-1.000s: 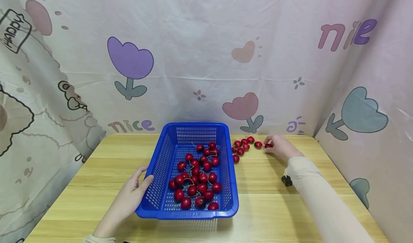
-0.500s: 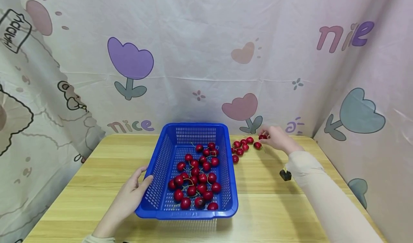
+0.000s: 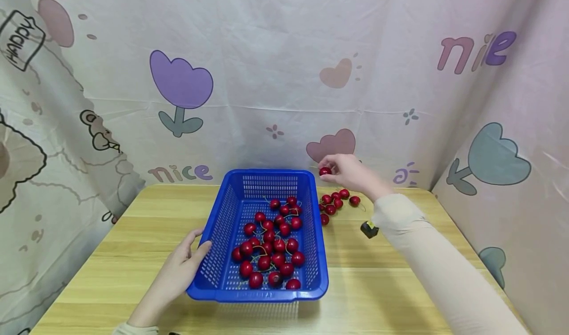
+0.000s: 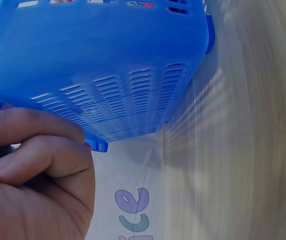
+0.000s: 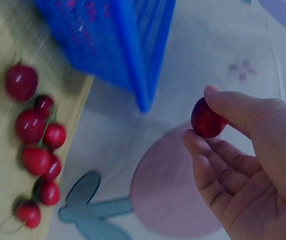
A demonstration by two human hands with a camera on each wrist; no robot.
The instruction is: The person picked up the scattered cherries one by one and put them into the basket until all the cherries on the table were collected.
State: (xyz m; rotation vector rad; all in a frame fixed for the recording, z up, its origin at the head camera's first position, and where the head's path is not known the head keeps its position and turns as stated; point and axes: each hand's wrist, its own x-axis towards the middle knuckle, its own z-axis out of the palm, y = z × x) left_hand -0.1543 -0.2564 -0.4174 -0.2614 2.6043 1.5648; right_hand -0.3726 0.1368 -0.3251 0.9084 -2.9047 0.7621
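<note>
A blue plastic basket (image 3: 262, 296) with slotted walls stands mid-table, and several red cherries (image 3: 268, 236) with stems lie inside it. My left hand (image 3: 181, 264) grips the basket's left rim, the thumb near the top edge; the left wrist view has its curled fingers against the blue wall (image 4: 98, 55). Between thumb and fingertips, my right hand (image 3: 351, 172) pinches one cherry (image 3: 325, 171), raised above the table just beyond the basket's back right corner. The right wrist view shows this held cherry (image 5: 207, 118) close up, apart from the basket.
Several loose cherries (image 3: 338, 203) lie on the wooden table (image 3: 355, 285) along the basket's right side. A small black object (image 3: 369, 229) hangs by the right wrist. A patterned curtain (image 3: 266, 78) closes off the back and sides.
My right hand has picked a cherry off the table at the right, lifted it and carried it left toward the basket. The left hand and basket have stayed in place.
</note>
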